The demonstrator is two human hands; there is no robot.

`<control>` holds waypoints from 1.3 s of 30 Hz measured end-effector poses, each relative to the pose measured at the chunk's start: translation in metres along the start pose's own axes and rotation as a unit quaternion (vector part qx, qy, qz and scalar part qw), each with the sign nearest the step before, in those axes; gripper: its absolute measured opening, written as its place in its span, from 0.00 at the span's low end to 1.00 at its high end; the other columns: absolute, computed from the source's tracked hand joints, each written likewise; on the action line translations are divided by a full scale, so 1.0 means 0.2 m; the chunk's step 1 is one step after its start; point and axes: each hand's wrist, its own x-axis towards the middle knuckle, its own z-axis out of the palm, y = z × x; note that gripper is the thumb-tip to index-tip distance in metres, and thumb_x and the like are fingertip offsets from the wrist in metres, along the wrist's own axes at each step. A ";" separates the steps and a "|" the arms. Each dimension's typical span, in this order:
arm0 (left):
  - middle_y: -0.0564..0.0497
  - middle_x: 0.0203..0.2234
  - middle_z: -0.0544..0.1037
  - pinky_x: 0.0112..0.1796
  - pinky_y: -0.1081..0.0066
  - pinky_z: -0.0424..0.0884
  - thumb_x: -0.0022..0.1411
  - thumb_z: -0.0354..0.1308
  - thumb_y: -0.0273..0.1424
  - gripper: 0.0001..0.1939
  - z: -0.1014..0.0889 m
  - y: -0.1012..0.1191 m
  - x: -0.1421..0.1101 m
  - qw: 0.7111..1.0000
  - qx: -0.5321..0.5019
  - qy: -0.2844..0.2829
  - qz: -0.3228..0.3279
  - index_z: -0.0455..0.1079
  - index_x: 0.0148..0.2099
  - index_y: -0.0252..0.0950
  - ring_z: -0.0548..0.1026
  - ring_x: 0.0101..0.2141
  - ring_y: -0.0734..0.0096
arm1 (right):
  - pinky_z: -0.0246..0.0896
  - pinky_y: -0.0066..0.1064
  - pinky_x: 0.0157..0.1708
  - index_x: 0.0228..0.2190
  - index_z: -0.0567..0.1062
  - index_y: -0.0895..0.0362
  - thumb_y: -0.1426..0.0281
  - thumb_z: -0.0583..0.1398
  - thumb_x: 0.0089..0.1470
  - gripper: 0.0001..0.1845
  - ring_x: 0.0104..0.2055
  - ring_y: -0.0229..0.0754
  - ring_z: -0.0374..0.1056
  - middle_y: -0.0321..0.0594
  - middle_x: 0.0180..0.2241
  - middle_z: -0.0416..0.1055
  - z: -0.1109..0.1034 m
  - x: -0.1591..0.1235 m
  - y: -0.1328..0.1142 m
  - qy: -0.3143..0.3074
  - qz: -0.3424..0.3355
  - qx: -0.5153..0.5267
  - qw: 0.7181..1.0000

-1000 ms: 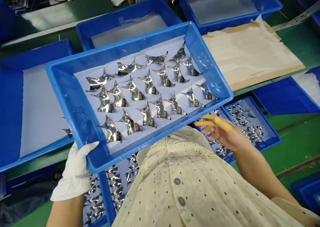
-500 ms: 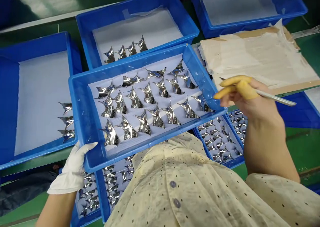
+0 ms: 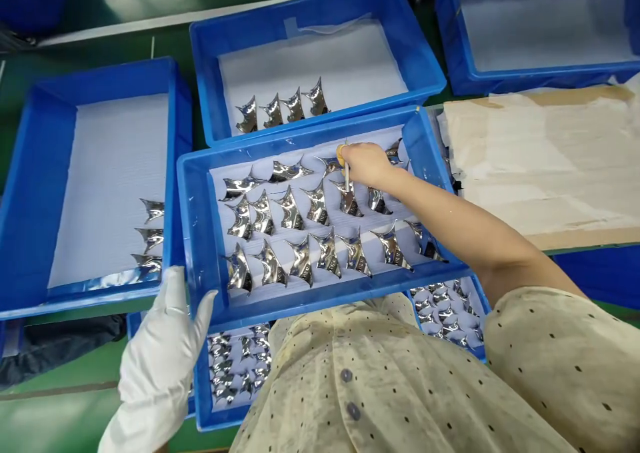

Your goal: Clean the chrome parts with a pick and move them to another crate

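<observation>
A blue tray lined with white paper lies before me, with rows of shiny curved metal pieces with pointed tips in it. My left hand, in a white glove, is at the tray's front left corner, thumb and fingers spread apart. Over the back right part of the tray is my right hand, bare except for yellow finger covers. Its fingers are closed on a slim silver pen-like tool, held upright above a piece in the middle row. Whether the tool touches the piece I cannot tell; the hand hides some back-row pieces.
Behind stands a blue bin with several pieces along its front. Another blue bin at left holds 3 visible pieces. A third bin is at back right, with a paper-covered board before it. Lower trays hold many pieces.
My right hand has moved left from beyond the tray's right edge to over its pieces, tool now upright. My left hand's thumb has come off the tray's rim. The view has shifted.
</observation>
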 end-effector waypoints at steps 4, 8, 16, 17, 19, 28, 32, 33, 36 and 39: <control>0.40 0.53 0.83 0.48 0.45 0.79 0.73 0.56 0.52 0.29 -0.05 0.21 0.09 1.000 0.003 0.017 0.013 0.73 0.68 0.44 0.82 0.50 0.39 | 0.62 0.37 0.43 0.34 0.69 0.55 0.76 0.61 0.55 0.06 0.41 0.50 0.74 0.45 0.38 0.79 -0.01 -0.03 0.03 0.115 0.020 0.147 0.982; 0.47 0.48 0.84 0.54 0.56 0.78 0.69 0.63 0.48 0.27 0.09 0.41 0.38 0.941 -0.300 -0.110 0.110 0.74 0.65 0.45 0.82 0.48 0.59 | 0.64 0.33 0.39 0.32 0.59 0.52 0.60 0.68 0.59 0.22 0.34 0.38 0.67 0.35 0.32 0.72 -0.05 -0.13 -0.01 0.115 -0.094 0.541 0.828; 0.49 0.37 0.85 0.44 0.58 0.83 0.52 0.78 0.49 0.24 0.30 0.77 0.60 0.695 -0.570 -0.359 0.253 0.83 0.47 0.43 0.84 0.38 0.60 | 0.64 0.24 0.29 0.31 0.66 0.55 0.61 0.77 0.49 0.26 0.28 0.31 0.65 0.30 0.28 0.68 0.05 -0.34 -0.18 -0.219 -0.141 0.799 0.541; 0.48 0.36 0.85 0.43 0.57 0.83 0.54 0.77 0.49 0.22 0.29 0.79 0.59 0.703 -0.558 -0.358 0.257 0.83 0.45 0.42 0.84 0.37 0.59 | 0.66 0.24 0.30 0.31 0.68 0.56 0.61 0.78 0.48 0.26 0.29 0.32 0.66 0.31 0.28 0.69 0.07 -0.35 -0.19 -0.220 -0.115 0.804 0.540; 0.48 0.37 0.86 0.46 0.55 0.83 0.58 0.75 0.49 0.20 0.27 0.82 0.55 0.734 -0.538 -0.312 0.272 0.83 0.45 0.41 0.84 0.39 0.58 | 0.68 0.24 0.32 0.32 0.71 0.57 0.60 0.79 0.46 0.25 0.31 0.33 0.68 0.32 0.30 0.70 0.11 -0.35 -0.20 -0.178 -0.071 0.807 0.559; 0.42 0.52 0.84 0.58 0.51 0.77 0.61 0.73 0.48 0.29 0.35 0.79 0.58 0.844 -0.417 -0.112 0.318 0.79 0.59 0.40 0.83 0.51 0.53 | 0.71 0.28 0.39 0.31 0.72 0.55 0.62 0.78 0.46 0.22 0.34 0.35 0.71 0.32 0.32 0.74 0.11 -0.34 -0.24 -0.028 -0.040 0.781 0.622; 0.42 0.55 0.83 0.62 0.49 0.74 0.63 0.72 0.46 0.28 0.35 0.79 0.60 0.827 -0.441 -0.091 0.337 0.78 0.60 0.39 0.81 0.56 0.52 | 0.74 0.32 0.39 0.32 0.70 0.54 0.63 0.78 0.43 0.23 0.33 0.36 0.72 0.30 0.30 0.73 0.13 -0.32 -0.27 0.010 -0.030 0.774 0.633; 0.42 0.56 0.83 0.63 0.49 0.73 0.64 0.72 0.45 0.27 0.35 0.79 0.60 0.815 -0.461 -0.089 0.339 0.78 0.61 0.39 0.80 0.57 0.52 | 0.74 0.34 0.40 0.32 0.70 0.54 0.64 0.77 0.43 0.23 0.33 0.37 0.72 0.30 0.31 0.73 0.13 -0.32 -0.28 0.013 -0.029 0.773 0.634; 0.45 0.57 0.83 0.64 0.50 0.73 0.63 0.73 0.43 0.26 0.35 0.79 0.60 0.790 -0.507 -0.097 0.333 0.78 0.60 0.41 0.80 0.58 0.55 | 0.74 0.34 0.39 0.33 0.71 0.54 0.66 0.77 0.41 0.23 0.35 0.39 0.74 0.31 0.32 0.76 0.14 -0.31 -0.29 0.001 -0.034 0.777 0.629; 0.44 0.57 0.83 0.64 0.50 0.72 0.63 0.74 0.41 0.26 0.36 0.78 0.59 0.784 -0.519 -0.103 0.326 0.78 0.60 0.41 0.80 0.58 0.55 | 0.71 0.32 0.37 0.33 0.71 0.54 0.68 0.77 0.41 0.22 0.33 0.38 0.73 0.32 0.32 0.76 0.13 -0.32 -0.29 -0.007 -0.037 0.779 0.626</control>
